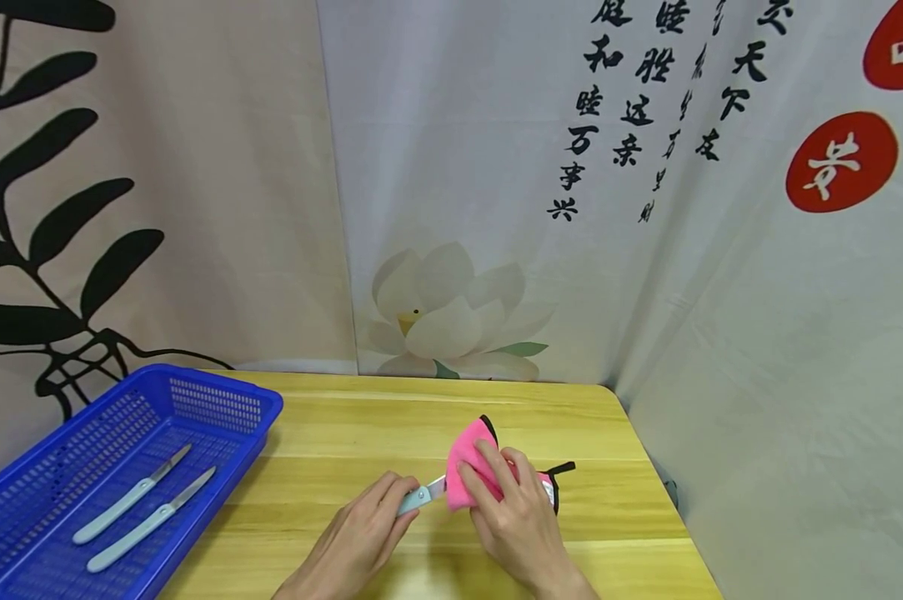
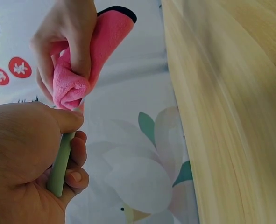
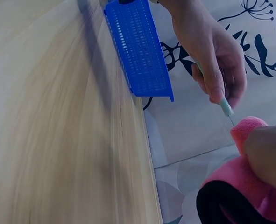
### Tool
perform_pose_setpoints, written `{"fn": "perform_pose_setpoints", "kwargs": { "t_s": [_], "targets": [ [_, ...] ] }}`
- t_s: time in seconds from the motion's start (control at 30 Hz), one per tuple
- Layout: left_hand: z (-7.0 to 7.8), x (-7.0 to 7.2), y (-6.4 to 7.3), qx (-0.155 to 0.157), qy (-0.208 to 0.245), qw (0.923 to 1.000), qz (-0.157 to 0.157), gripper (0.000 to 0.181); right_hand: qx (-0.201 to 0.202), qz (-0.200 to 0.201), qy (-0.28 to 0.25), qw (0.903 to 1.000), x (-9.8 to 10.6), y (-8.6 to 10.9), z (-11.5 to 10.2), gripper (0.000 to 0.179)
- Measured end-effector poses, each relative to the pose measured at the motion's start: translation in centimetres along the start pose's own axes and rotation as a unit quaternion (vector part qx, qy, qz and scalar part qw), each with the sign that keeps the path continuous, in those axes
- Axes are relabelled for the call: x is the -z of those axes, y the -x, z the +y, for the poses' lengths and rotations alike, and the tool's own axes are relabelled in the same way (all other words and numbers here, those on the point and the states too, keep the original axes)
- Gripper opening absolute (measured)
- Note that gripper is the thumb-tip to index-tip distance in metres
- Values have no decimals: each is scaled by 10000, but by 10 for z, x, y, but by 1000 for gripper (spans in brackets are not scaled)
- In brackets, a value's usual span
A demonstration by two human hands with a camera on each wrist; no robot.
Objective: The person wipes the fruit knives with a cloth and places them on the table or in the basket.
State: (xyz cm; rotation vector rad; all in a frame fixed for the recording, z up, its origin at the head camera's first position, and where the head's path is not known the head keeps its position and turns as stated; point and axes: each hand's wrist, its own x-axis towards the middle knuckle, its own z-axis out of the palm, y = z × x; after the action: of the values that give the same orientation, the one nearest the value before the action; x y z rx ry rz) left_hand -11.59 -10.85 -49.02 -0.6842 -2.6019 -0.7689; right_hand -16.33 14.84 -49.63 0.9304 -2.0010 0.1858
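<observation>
My left hand (image 1: pixel 364 529) grips the pale green handle of a knife (image 1: pixel 415 499), which points to the right. The handle (image 2: pixel 60 165) lies between thumb and curled fingers in the left wrist view. A pink cloth (image 1: pixel 468 462) with black edging is folded around the blade, and only a short stretch of metal shows by the handle. With thumb and fingers, my right hand (image 1: pixel 514 517) pinches the cloth over the blade; the rest of the blade is hidden inside. The cloth's black edge (image 3: pixel 222 198) hangs loose in the right wrist view.
A blue plastic basket (image 1: pixel 259 404) stands on the left of the yellow wooden table (image 1: pixel 331 417). Two knives with pale handles, one knife (image 1: pixel 132 500) and another knife (image 1: pixel 151 521), lie side by side in it. Printed curtains (image 1: pixel 451 150) hang behind the table.
</observation>
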Motion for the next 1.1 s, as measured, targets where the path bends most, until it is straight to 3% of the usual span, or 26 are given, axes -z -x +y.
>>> {"fn": "perform_pose_setpoints", "kwargs": {
  "t_s": [0.3,0.53,0.67,1.1],
  "targets": [
    [-1,1,1,-207,23,9997,155,22,-173,75,-30,9998,-3,3,14,40],
    [0,3,1,137,89,9998,-76,22,-429,158,15,9990,0,3,23,42],
    [-1,3,1,94,41,9999,3,23,-482,255,-187,9983,3,1,19,41],
    [-1,-1,1,-231,-97,9994,257,26,406,448,-582,9965,0,-5,-20,38]
  ]
}}
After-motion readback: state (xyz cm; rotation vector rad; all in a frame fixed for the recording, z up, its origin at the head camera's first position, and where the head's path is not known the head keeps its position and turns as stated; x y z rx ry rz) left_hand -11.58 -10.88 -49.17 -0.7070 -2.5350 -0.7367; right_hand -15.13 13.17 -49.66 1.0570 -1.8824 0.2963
